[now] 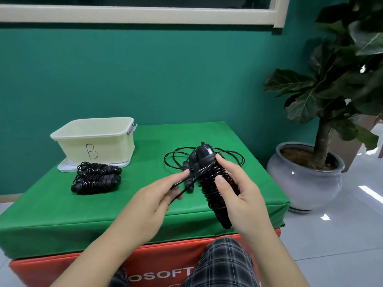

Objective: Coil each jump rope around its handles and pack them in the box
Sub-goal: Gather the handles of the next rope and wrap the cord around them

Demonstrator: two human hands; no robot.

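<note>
Even, soft indoor light; wide-angle view, mostly sharp.
Bright glare patches on the glossy white floor tiles (352, 204) at right and a highlight on the glazed grey ceramic plant pot (300, 183) suggest light entering from the right. Soft shadow beneath the cream plastic box (116, 146). White window frame (145, 15) bows from lens distortion. Slight blur on the large dark green leaves (342, 79) at the edge.

Box (95, 139) interior hidden; loose handle (187, 179) partly behind cord.
</note>
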